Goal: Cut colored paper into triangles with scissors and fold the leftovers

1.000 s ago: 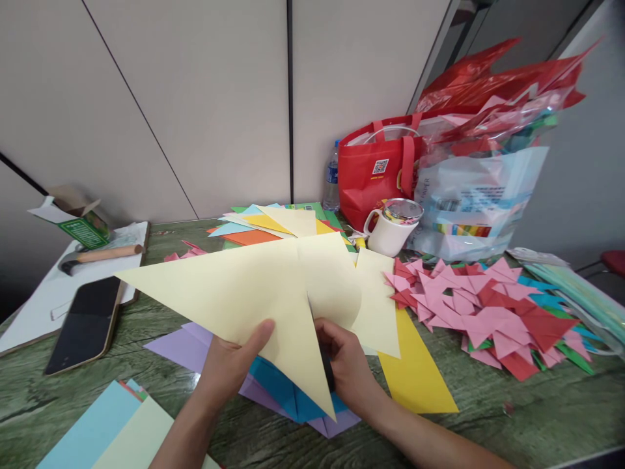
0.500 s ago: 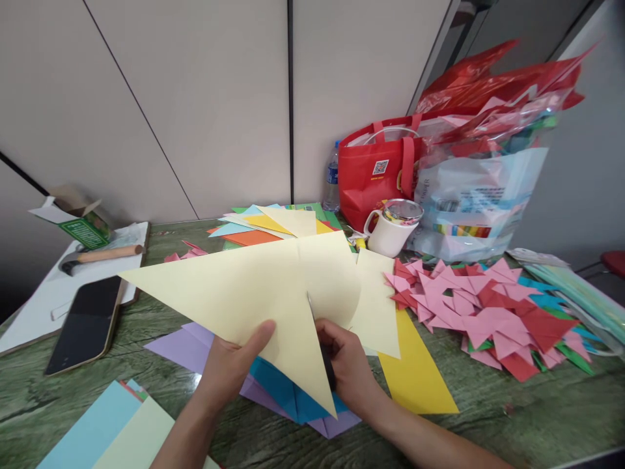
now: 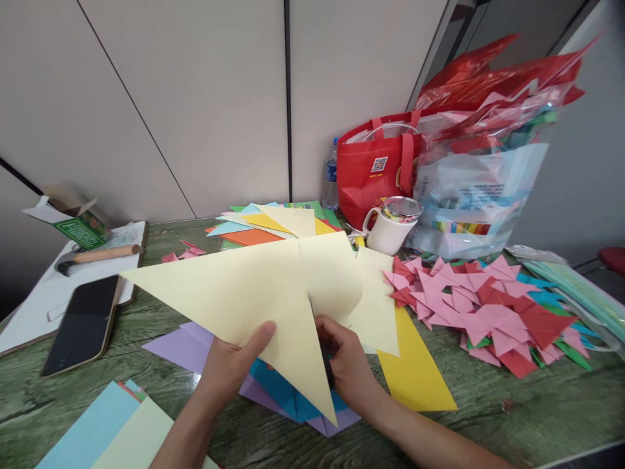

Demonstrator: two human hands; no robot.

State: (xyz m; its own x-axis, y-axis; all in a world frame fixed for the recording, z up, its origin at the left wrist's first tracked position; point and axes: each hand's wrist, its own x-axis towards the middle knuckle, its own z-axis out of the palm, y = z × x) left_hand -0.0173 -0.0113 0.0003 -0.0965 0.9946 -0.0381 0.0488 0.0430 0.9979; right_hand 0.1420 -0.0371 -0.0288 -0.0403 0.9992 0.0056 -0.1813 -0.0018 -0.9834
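Note:
My left hand [image 3: 239, 365] pinches a sheet of pale yellow paper [image 3: 234, 286], thumb on top and fingers beneath. The sheet is cut partway, from its near edge up to about its middle. My right hand [image 3: 344, 361] is closed on a pair of scissors [image 3: 326, 365], mostly hidden behind the paper and fingers, with the blade in the cut. Right of the cut, the paper curls upward. Below the sheet lie blue paper [image 3: 278, 394] and purple paper [image 3: 188, 345]; at its right are another pale yellow piece [image 3: 381, 312] and a yellow piece [image 3: 415, 371].
Folded pink and red paper pieces [image 3: 478, 306] are heaped on the right. Behind stand a white mug [image 3: 388, 231], a red bag [image 3: 364, 169], a plastic bag [image 3: 473, 189] and a bottle [image 3: 331, 179]. On the left lie a phone [image 3: 83, 326], a hammer [image 3: 105, 255] and coloured sheets [image 3: 92, 423].
The scissor blade, visible above the paper earlier, is now largely hidden at the cut. The paper and both hands stay nearly in place; the view has shifted slightly.

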